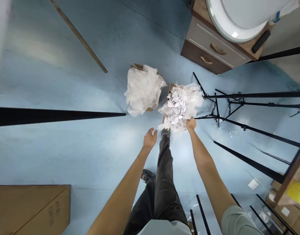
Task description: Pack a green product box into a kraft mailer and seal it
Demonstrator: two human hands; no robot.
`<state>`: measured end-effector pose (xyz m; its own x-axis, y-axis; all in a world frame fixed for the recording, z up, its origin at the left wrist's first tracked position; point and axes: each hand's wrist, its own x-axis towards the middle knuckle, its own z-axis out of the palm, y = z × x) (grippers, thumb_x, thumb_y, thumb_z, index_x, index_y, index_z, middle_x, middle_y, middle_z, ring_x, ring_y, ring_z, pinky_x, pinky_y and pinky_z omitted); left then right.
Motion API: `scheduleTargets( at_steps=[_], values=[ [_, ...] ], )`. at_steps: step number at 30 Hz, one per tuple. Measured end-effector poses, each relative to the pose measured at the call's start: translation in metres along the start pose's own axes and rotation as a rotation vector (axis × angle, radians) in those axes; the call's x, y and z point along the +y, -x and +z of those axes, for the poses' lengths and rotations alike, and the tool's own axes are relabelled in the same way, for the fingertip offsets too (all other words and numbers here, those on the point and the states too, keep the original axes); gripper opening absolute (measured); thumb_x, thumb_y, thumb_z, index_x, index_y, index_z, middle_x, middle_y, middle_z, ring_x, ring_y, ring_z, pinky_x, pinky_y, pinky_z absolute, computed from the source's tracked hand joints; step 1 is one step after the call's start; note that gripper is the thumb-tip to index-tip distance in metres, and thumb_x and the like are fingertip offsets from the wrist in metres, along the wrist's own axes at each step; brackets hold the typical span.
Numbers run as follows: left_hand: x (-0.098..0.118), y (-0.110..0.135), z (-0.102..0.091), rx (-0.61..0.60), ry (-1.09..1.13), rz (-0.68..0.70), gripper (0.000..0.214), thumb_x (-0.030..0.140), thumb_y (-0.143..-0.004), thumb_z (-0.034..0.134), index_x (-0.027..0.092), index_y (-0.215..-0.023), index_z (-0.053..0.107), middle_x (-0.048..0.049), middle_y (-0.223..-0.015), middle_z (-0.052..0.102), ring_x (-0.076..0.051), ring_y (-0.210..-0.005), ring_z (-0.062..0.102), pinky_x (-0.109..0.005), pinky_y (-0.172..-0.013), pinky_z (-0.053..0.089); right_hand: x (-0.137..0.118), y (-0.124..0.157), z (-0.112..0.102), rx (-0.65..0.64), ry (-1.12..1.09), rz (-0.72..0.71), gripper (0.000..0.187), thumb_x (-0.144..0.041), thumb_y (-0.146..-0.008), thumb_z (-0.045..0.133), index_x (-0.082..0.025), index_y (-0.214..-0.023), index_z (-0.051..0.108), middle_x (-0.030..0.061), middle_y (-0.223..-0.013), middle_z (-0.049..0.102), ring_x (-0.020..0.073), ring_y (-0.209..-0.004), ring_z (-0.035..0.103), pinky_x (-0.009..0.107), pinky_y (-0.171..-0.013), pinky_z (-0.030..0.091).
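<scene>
From where I stood, the right hand (191, 123) had its fingers curled tight on the near right edge of a clear crinkled plastic liner (198, 94); how much of it was pinched, I couldn't tell. Just left of those fingers sat heaped torn white paper scraps (176, 106), piled inside the liner, in a small brown cardboard box (164, 119) mostly hidden by the contents.

The left hand (150, 138) was empty, fingers loosely parted, thumb apart, hanging near the box's left side with no clear contact. Ahead of the left fingers, up and slightly left, was a second brown cardboard carton (138, 66) topped with crumpled translucent white plastic sheeting (143, 89).

Between the two hands, a grey laced shoe (165, 133) stood right by the box's near edge. Thin black metal stands (232, 120) rose just right of the right fingers. Beyond them, ahead and right: a two-drawer grey-and-brown wooden cabinet (208, 49). Well behind the left fingers, off left, a large plain brown cardboard box (34, 209) lay on the pale blue floor (101, 156).
</scene>
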<state>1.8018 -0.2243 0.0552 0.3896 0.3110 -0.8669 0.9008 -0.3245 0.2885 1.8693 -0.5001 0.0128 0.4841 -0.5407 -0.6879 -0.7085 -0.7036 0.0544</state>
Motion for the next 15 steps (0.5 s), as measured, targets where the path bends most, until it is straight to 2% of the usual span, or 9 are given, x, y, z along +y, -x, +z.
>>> scheduleTargets(
  at_steps=[5, 8, 11, 15],
  values=[
    [-0.007, 0.074, -0.028, 0.02, 0.147, 0.073, 0.061, 0.041, -0.107, 0.072, 0.022, -0.164, 0.058, -0.0207, -0.168, 0.069, -0.034, -0.16, 0.065, -0.045, -0.135, 0.05, 0.049, 0.112, -0.039, 0.043, 0.043, -0.048, 0.046, -0.016, -0.106, 0.058, -0.016, -0.146, 0.081, 0.0219, -0.13, 0.088, 0.0319, -0.125, 0.087, 0.035, -0.106, 0.066],
    [-0.021, 0.128, -0.053, 0.018, 0.26, 0.128, 0.072, 0.043, -0.108, 0.071, 0.021, -0.173, 0.049, -0.0225, -0.173, 0.064, -0.034, -0.159, 0.066, -0.044, -0.133, 0.051, 0.08, 0.183, -0.056, 0.086, 0.07, -0.12, 0.045, -0.016, -0.105, 0.059, -0.015, -0.143, 0.083, 0.0231, -0.128, 0.089, 0.0332, -0.124, 0.088, 0.035, -0.104, 0.066],
    [-0.053, 0.188, -0.08, -0.012, 0.376, 0.17, 0.071, 0.047, -0.109, 0.07, 0.018, -0.171, 0.052, -0.0236, -0.174, 0.064, -0.035, -0.161, 0.064, -0.045, -0.134, 0.05, 0.111, 0.256, -0.069, 0.132, 0.119, -0.217, 0.042, -0.019, -0.105, 0.061, -0.013, -0.139, 0.085, 0.0247, -0.126, 0.089, 0.036, -0.124, 0.088, 0.038, -0.104, 0.067],
    [-0.121, 0.272, -0.118, -0.093, 0.549, 0.198, 0.06, 0.052, -0.108, 0.072, 0.016, -0.156, 0.068, -0.0238, -0.167, 0.07, -0.036, -0.156, 0.068, -0.046, -0.132, 0.052, 0.145, 0.357, -0.08, 0.203, 0.217, -0.376, 0.039, -0.027, -0.104, 0.066, -0.011, -0.134, 0.086, 0.0266, -0.12, 0.089, 0.0394, -0.117, 0.089, 0.041, -0.1, 0.068]
  ],
)
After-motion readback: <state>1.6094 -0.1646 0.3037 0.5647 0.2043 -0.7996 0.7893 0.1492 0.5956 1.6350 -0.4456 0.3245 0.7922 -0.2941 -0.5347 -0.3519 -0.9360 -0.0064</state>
